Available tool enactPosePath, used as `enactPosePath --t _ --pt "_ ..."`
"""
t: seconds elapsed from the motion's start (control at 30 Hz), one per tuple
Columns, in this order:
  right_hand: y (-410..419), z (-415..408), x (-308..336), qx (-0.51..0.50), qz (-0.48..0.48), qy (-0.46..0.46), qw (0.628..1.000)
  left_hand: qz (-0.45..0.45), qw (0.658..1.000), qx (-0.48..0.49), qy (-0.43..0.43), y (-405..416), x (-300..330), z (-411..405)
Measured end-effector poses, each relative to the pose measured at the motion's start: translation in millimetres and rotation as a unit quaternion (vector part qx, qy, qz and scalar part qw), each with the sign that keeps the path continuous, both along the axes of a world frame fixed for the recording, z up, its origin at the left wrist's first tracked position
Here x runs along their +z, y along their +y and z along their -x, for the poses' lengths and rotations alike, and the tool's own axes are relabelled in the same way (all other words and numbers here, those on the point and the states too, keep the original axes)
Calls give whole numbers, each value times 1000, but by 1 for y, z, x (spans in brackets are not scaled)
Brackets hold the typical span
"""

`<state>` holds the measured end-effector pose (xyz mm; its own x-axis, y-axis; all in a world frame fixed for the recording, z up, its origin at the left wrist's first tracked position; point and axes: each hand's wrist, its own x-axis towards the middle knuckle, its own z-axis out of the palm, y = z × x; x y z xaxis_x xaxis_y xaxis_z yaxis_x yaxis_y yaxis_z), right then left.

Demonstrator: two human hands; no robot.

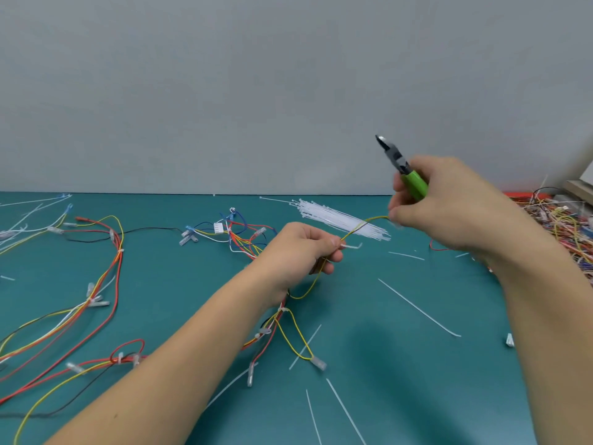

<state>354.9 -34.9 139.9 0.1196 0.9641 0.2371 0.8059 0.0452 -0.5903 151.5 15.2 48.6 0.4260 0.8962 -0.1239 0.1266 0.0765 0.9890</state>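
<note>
My left hand (300, 250) pinches a yellow-green wire (353, 231) above the teal mat; a short white cable-tie stub (352, 246) sticks out by the fingertips. The wire runs up and right to my right hand (449, 207), whose lower fingers pinch its far end. The same right hand grips green-handled cutters (406, 173), with the metal jaws pointing up and left, clear of the wire. Below my left hand the wire loops down into a harness of red, yellow and black wires (279, 329).
A bundle of white cable ties (330, 216) lies behind the hands. Cut tie tails (417, 308) are scattered over the teal mat (385, 364). Wire harnesses (96, 284) spread across the left, another (237, 234) at centre back. A tangled wire pile (564, 220) sits at right.
</note>
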Motion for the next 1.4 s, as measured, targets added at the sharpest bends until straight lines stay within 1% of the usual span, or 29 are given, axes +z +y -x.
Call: enactPosePath --t 0.03,0.07,0.1,0.17,0.23,0.33,0.4,0.53,0.67,0.9,1.07,1.23,1.4 --pt "-2 6 0 46 23 34 998 16 1000 7 -13 1 0 0" --pt "-3 11 -3 84 46 41 995 33 999 13 -29 2 -1 1" --pt "-3 17 -7 106 60 28 992 49 997 18 -47 3 -1 1" --pt "3 27 -20 113 69 11 991 73 994 24 -75 3 0 0" --pt "9 37 -32 125 66 51 989 82 993 27 -85 2 0 0" --pt "18 42 -43 99 2 105 989 89 991 24 -95 3 2 2" --pt "21 39 -46 79 -23 155 984 91 991 18 -100 3 4 3" --pt "23 33 -50 86 4 231 969 90 991 10 -97 2 6 1" --pt "25 32 -55 55 17 268 962 98 990 15 -97 2 6 1" --pt "25 31 -56 64 48 274 958 81 990 62 -97 2 7 -2" --pt "24 36 -58 106 41 232 966 66 993 51 -81 1 7 0" --pt "27 37 -61 72 13 205 976 70 994 34 -79 -1 9 0" --pt "28 33 -61 63 29 244 967 81 994 26 -74 -1 11 1"
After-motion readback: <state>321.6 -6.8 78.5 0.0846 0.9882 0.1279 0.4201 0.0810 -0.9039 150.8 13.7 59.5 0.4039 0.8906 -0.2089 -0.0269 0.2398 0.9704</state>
